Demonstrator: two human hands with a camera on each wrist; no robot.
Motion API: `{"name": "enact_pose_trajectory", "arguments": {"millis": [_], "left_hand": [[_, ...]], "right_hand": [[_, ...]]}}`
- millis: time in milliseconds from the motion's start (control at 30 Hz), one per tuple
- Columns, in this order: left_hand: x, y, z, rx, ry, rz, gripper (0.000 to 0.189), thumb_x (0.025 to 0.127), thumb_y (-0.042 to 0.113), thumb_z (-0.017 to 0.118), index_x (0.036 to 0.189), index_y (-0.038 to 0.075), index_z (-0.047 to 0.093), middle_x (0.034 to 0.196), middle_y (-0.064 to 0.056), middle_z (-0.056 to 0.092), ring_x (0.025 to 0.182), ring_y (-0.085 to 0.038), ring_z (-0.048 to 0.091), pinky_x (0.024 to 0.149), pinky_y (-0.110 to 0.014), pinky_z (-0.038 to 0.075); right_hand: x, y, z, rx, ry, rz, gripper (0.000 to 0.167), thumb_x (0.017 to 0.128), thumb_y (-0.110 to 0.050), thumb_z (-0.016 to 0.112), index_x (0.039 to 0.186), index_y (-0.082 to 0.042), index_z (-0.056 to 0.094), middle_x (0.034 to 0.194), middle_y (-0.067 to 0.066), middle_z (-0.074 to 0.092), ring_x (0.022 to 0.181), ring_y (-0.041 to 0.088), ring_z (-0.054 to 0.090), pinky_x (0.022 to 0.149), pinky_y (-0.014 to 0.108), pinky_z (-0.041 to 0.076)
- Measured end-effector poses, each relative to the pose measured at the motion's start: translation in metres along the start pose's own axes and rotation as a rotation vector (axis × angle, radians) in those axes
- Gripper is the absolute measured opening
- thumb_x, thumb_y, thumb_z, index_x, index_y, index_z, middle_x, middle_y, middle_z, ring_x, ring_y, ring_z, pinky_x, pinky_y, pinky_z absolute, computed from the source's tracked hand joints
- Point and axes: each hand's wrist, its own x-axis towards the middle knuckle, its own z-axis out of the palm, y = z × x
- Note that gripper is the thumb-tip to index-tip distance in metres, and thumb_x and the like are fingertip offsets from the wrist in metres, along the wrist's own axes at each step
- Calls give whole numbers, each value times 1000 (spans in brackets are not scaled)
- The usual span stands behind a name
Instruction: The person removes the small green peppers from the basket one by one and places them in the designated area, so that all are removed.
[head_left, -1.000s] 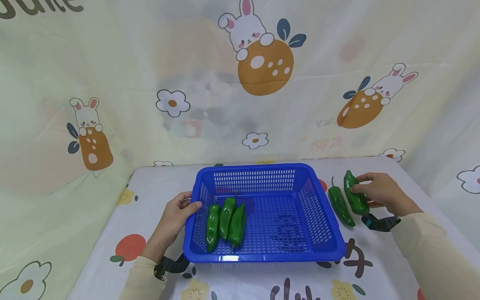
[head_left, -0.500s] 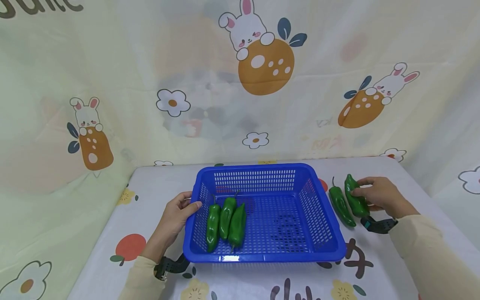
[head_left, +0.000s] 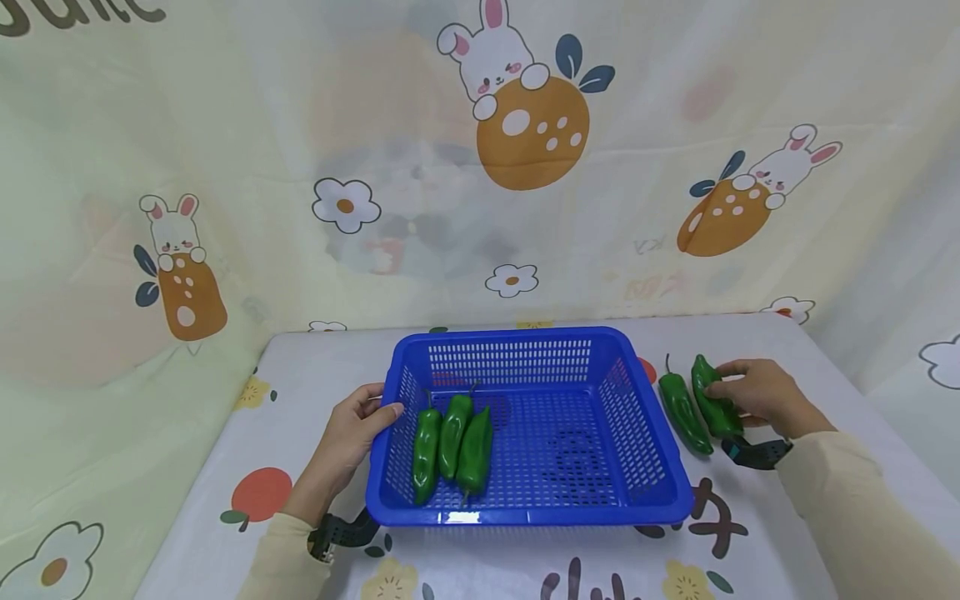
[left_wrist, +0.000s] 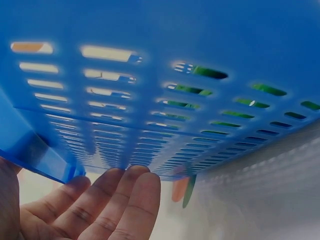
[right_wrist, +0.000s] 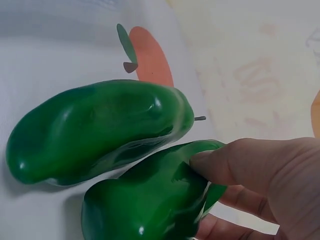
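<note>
Near the front of the desk (head_left: 300, 417) sits a blue basket (head_left: 528, 517). Three green peppers (head_left: 454, 437) lie side by side on its left part. The left hand (head_left: 347, 433) holds the basket's left rim, with the thumb over the top and the fingers outside.

To the right of the basket, the right hand (head_left: 765, 396) pinches the held pepper (head_left: 718, 413) between thumb and fingers. I can't tell if it rests on the desk. The free pepper (head_left: 684, 412) lies just to its left, between it and the basket. At the far end hangs a bunny cloth (head_left: 420, 125).

The held pepper looks smooth and shiny, so it might slip if the pinch is too weak. It could bump the free pepper, because the two are so close. If it went left too low, it might knock the basket's right rim.

A second ago, the right hand and the held pepper were a little farther away; now they are nearer and lower. The left hand, the basket and the three green peppers look just the same.
</note>
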Motion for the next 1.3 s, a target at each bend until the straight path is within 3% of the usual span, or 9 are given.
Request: {"name": "enact_pose_trajectory", "arguments": {"millis": [1300], "left_hand": [[-1, 0, 0, -1, 2, 3, 46, 101, 22, 69, 141, 3, 57, 124, -21, 70, 101, -30, 75, 83, -41, 64]], "right_hand": [[11, 7, 5, -16, -39, 17, 66, 99, -23, 66, 143, 19, 40, 119, 39, 59, 93, 38, 66, 75, 46, 65]]}}
